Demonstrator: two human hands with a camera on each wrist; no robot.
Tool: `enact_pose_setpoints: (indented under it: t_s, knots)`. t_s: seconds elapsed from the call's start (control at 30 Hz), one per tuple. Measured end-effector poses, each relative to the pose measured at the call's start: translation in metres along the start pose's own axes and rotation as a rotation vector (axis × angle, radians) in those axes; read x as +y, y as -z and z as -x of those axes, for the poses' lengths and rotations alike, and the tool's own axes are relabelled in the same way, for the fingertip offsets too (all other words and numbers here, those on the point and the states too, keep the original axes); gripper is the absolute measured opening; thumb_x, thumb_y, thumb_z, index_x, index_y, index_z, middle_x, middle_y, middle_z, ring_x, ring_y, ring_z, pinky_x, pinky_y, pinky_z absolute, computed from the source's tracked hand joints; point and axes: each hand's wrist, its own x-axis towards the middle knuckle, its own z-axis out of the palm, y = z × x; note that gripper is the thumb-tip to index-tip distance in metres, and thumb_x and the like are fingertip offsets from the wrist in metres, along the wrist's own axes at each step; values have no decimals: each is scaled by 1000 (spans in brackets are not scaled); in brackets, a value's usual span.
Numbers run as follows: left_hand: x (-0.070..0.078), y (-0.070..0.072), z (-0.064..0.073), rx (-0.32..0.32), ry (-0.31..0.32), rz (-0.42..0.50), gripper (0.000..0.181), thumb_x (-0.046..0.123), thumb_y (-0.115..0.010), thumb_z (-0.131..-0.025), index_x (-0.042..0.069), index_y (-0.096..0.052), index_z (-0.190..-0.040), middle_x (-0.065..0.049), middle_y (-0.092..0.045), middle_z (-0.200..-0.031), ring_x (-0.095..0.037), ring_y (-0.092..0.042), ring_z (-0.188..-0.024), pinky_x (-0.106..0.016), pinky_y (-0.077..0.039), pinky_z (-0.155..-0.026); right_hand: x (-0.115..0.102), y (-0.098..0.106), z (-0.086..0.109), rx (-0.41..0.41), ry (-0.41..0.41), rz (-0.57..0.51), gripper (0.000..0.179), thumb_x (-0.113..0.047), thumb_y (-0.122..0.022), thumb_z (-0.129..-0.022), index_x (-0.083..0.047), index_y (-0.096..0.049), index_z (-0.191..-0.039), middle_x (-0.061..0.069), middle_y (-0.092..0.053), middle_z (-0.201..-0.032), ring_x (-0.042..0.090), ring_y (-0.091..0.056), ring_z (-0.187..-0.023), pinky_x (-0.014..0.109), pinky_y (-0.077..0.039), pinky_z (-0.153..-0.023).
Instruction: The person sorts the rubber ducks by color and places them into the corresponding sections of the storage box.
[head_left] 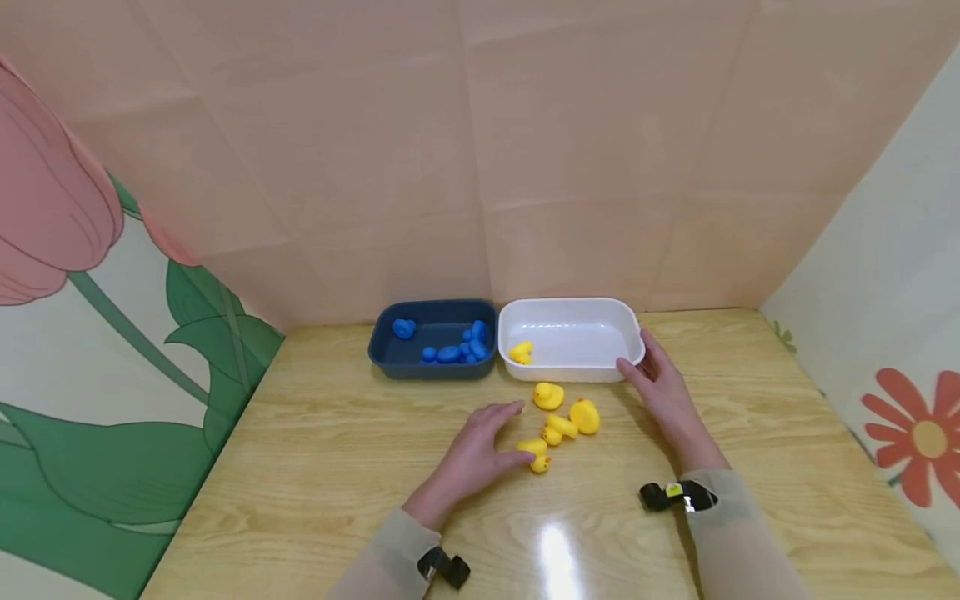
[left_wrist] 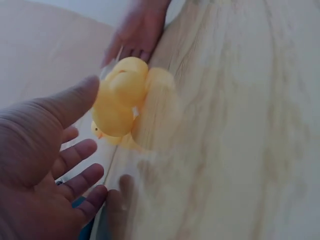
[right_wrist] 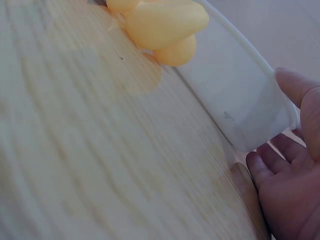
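Several yellow rubber ducks (head_left: pixel 548 396) lie on the table in front of a white tray (head_left: pixel 572 373). My left hand (head_left: pixel 468 454) is spread beside the nearest duck (head_left: pixel 531 447), thumb close to it; in the left wrist view the thumb (left_wrist: pixel 80 100) and fingers stand apart with nothing held. My right hand (head_left: pixel 663 396) holds the white tray's front right corner, thumb at the front and fingers round the right side. In the right wrist view, the thumb (right_wrist: pixel 292 85) is at the rim. One yellow duck (head_left: pixel 521 350) lies inside the tray on the left.
Left of the white tray stands a dark blue tray (head_left: pixel 431 371) with several blue ducks (head_left: pixel 448 354) in it. Both trays stand near the pink backdrop (head_left: pixel 480 167) at the back of the wooden table (head_left: pixel 300 467). Flower-patterned panels (head_left: pixel 82 350) flank the table.
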Motion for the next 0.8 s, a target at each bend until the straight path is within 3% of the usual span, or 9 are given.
enact_pose_setpoints:
  t_s: [0.53,0.8]
  knots:
    - [-20,-2,0,-41,-108,-70,69,46,-88,-96,26,-64,-157,9,-63,-155,-19,-51,-146,-47,-43,-123,0,0,-2,-5,4,-2,95,-52,-65,-111,-25,-5,-180,12,-16,-184,41,-26,-165,59,-32,-127]
    - [-21,-3,1,-22,-126,-73,50,37,-88,-97,25,-74,-143,13,-71,-141,-17,-54,-141,-44,-45,-122,2,0,-2,-6,15,-16,93,-49,-64,-111,-25,-6,-180,13,-16,-183,42,-27,-165,60,-32,-126]
